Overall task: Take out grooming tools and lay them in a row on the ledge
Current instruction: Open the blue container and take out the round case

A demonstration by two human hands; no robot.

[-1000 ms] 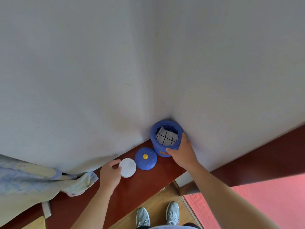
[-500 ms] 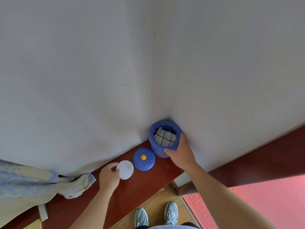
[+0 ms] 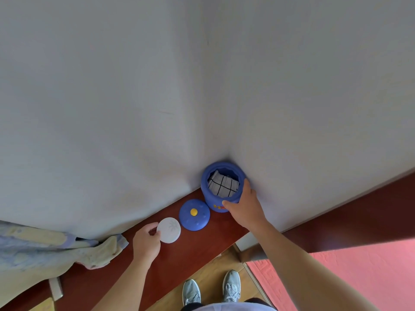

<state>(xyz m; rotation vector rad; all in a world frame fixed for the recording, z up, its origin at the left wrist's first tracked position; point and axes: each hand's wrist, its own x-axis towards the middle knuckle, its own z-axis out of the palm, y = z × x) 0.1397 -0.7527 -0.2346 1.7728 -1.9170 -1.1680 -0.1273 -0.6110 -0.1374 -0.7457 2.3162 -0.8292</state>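
Because checked cloth (image 3: 222,185) fills the jar (image 3: 207,196), contents hide.

Open blue jar (image 3: 208,198) in ledge (image 3: 184,254) corner, blue lid (image 3: 195,218) beside, white disc (image 3: 169,230) flat alongside

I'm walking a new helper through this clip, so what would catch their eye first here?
The open blue jar in the wall corner on the red-brown ledge, a checked cloth showing inside, with the right hand holding its side. Left of it lie a blue domed lid with a yellow knob and a white disc, whose edge the left hand pinches.
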